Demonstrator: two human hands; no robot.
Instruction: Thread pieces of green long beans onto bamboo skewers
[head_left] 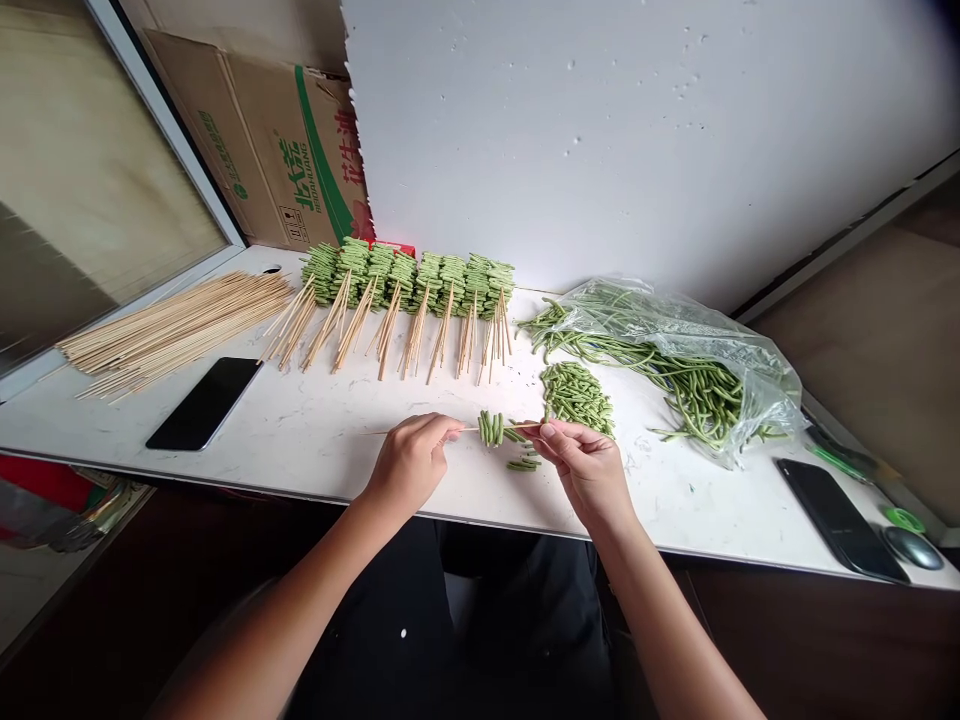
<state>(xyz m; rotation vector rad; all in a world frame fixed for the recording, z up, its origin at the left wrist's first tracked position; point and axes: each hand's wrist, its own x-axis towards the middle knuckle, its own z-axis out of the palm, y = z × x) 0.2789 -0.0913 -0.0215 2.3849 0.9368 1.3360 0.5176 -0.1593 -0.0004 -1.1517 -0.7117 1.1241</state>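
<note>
We're seated at a white marble tabletop (285, 465), both forearms reaching in over its front edge. Our left hand (409, 465) grips a thin bamboo skewer (465, 429) held about level, its fingers (448, 430) closed on the shaft. Our right hand (589, 475) sits just beside the threaded section, its fingers (551, 432) pinched closed on the skewer near the far end. Can't tell exactly where the fingertips touch.

Cut green beans (491, 428) are threaded on the skewer between the hands, in a short stack. A few loose bean pieces (523, 464) lie on the tabletop right under it. Just past our right hand is a heap of cut beans (577, 398).

Further right, long uncut beans (697, 395) lie in and spilling from a clear plastic bag (720, 345). A black phone (202, 403) lies left, a second phone (840, 518) at the right corner.

At the back we've got a row of loaded skewers (409, 285), beans up against the wall, sticks pointing toward us. Left of them is a pile of bare skewers (176, 335). A cardboard box (255, 140) stands behind.
</note>
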